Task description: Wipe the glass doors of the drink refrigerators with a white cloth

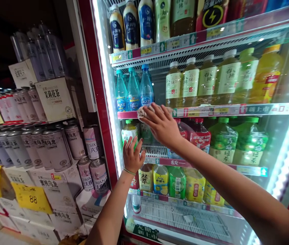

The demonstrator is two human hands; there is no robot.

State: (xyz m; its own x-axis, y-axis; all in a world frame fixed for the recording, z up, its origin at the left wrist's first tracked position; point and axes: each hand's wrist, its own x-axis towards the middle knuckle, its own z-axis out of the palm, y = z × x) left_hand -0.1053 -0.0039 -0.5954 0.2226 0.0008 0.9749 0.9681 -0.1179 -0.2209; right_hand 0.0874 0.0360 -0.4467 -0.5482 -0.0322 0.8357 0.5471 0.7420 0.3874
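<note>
My right hand (161,124) presses a crumpled whitish cloth (141,114), its fingers stretched over it. In view, the cloth lies in front of the left part of a shelf's price strip (126,115), just below blue-capped bottles (146,86). Lower and to the left, my left hand (133,154) is raised with fingers apart and holds nothing. It overlaps a green-capped bottle (128,131) in a lit drinks cooler. Faint reflections suggest a glass pane before the shelves; whether my left fingertips touch it, I cannot tell.
Several cooler shelves hold bottles, among them pale-capped tea bottles (207,76) and large green-capped bottles (223,139). A wire rack (185,217) lies at the bottom. Left of the red cooler frame (89,51) stand stacked cans (55,146), cartons (55,97) and yellow price signs (31,197).
</note>
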